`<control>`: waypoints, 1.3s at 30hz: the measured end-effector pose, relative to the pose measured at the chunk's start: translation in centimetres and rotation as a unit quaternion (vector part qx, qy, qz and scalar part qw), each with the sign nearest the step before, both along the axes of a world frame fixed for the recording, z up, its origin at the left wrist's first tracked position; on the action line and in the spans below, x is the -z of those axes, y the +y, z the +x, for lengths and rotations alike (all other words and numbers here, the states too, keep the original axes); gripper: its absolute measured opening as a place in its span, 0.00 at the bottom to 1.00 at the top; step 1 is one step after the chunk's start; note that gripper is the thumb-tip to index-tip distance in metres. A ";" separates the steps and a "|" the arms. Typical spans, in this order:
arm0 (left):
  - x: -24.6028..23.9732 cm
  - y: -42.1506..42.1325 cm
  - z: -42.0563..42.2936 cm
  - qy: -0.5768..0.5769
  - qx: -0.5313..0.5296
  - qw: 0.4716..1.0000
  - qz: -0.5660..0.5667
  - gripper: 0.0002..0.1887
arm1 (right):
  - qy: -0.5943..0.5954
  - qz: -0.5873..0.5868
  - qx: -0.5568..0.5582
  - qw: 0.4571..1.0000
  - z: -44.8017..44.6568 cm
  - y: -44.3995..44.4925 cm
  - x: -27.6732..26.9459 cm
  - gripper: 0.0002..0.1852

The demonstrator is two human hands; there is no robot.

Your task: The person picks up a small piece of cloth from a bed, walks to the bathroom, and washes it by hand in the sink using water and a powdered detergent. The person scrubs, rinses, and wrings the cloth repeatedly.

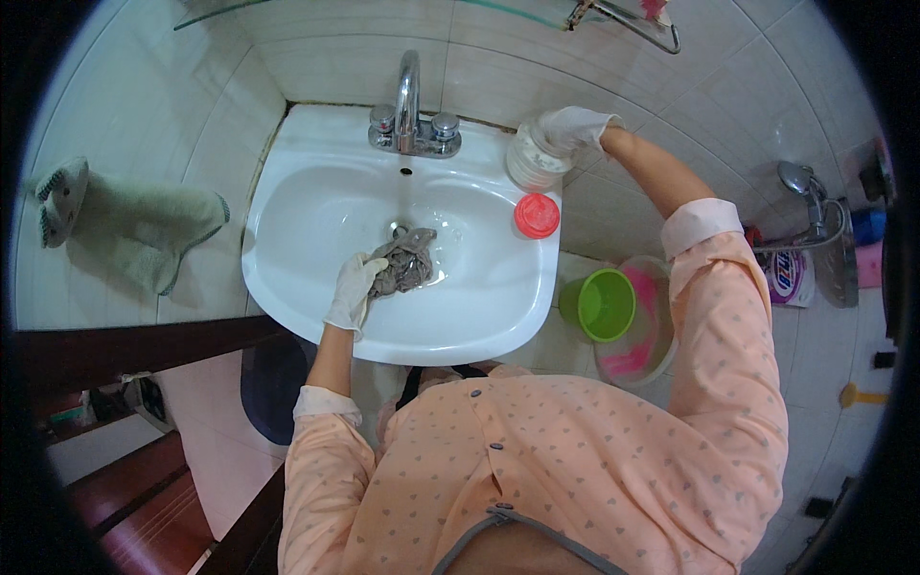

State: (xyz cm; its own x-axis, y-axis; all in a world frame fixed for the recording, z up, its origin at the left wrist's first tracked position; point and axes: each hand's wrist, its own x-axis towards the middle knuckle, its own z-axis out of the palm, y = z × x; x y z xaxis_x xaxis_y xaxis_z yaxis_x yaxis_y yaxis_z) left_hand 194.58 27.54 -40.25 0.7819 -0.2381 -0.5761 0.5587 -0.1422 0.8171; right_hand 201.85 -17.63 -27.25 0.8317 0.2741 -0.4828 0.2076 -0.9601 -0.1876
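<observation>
In a white washbasin [474, 316], a wet grey cloth [408, 262] lies bunched close to the drain. My left hand [352, 291], in a white glove, pinches the cloth's left edge. My right hand [575, 129], gloved too, reaches to the mouth of a clear plastic jar [535, 167] on the basin's back right corner; its fingers are hidden in or behind the jar's top, so what they hold cannot be told. A red screw lid [537, 215] lies on the rim in front of the jar. The chrome faucet [407, 100] stands at the back.
A green towel [144, 223] hangs on the left wall. Below the basin's right side are a green plastic bucket [606, 305] and a clear tub [665, 359] with pink on it. A glass shelf [503, 11] juts out above the faucet. A hand shower [796, 177] hangs at right.
</observation>
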 end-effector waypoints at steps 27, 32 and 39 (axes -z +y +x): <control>1.9 3.8 -1.4 0.025 -0.179 0.957 -0.228 0.17 | 0.041 0.355 0.314 0.880 -8.4 28.0 17.2 0.13; 3.0 4.9 -0.8 0.042 -0.138 0.963 -0.226 0.14 | -0.064 0.565 0.221 0.792 -9.3 33.2 16.3 0.13; 0.3 4.5 -0.4 0.043 -0.191 0.959 -0.205 0.13 | -0.201 0.541 0.120 0.808 -10.2 32.1 16.1 0.16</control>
